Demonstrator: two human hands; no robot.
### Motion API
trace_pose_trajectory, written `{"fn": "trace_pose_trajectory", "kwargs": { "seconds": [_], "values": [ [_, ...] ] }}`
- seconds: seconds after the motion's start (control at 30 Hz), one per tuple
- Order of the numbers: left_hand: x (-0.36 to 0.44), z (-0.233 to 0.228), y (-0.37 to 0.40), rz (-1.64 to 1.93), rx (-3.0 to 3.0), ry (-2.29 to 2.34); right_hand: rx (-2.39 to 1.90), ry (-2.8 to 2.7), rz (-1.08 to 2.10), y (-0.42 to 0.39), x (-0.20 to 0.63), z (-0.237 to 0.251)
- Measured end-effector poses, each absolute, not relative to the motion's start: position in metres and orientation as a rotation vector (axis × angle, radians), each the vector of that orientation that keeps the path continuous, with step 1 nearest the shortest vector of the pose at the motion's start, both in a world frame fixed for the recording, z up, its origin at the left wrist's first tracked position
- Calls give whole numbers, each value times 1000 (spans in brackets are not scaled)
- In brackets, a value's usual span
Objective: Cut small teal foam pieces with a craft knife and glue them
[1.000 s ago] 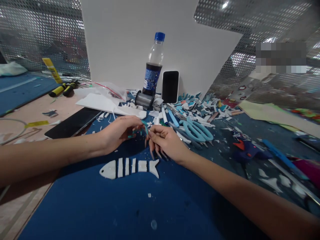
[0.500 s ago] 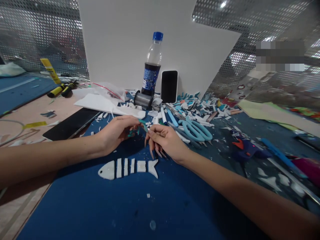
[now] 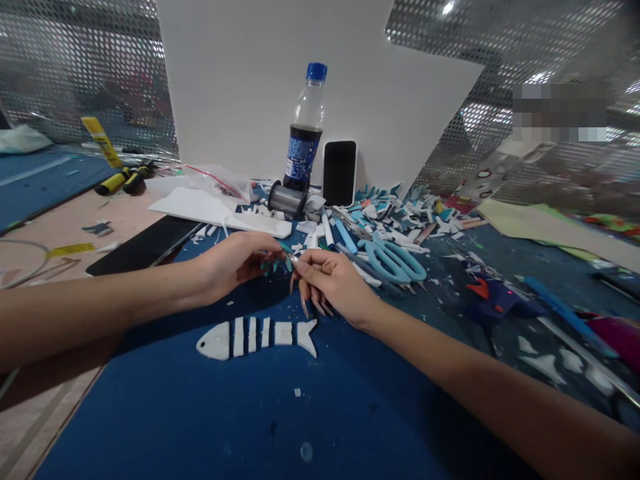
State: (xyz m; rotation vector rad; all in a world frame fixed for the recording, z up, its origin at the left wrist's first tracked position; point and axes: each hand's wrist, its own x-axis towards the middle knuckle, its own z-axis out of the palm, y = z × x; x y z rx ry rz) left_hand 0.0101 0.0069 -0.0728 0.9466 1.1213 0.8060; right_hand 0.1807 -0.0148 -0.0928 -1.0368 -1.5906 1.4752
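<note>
Hovering over the blue mat (image 3: 200, 413) with left hand (image 3: 243, 263) and right hand (image 3: 333, 283) nearly tip to tip: on the right, narrowed to a thumb-and-index pinch with the other fingers drooping; on the left, curled inward, probably for delicate close work. Cannot tell of anything clasped between the pads: too small there, and easily confused with the left hand's teal nails. Set out nearer the body, flat on the mat, as a white fish in separate pieces: head (image 3: 215, 341) with a dark eye at the left, three slim strips (image 3: 252, 335), a broader block (image 3: 283, 333), then the forked tail (image 3: 307, 338); narrowly spaced in one row, presumably for reading the outline at a glance. Near the right hand, beside the scrap heap (image 3: 380, 217), light-blue-handled scissors (image 3: 379, 244), loops turned this way, perhaps for easy reach. Farther back, upright before the white board (image 3: 400, 100), perhaps leaning on it for support, a dark-screened phone (image 3: 339, 175).
</note>
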Motion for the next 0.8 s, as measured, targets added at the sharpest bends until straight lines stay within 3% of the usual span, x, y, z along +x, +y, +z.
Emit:
{"fn": "trace_pose_trajectory", "kwargs": {
  "seconds": [0.33, 0.8],
  "values": [
    [8, -64, 4, 812, 926, 1191, -1025, -1551, 1474, -13, 182, -95],
    [7, -88, 0, 904, 1274, 952, -906, -1500, 1551, -11, 186, -95]
  ]
}}
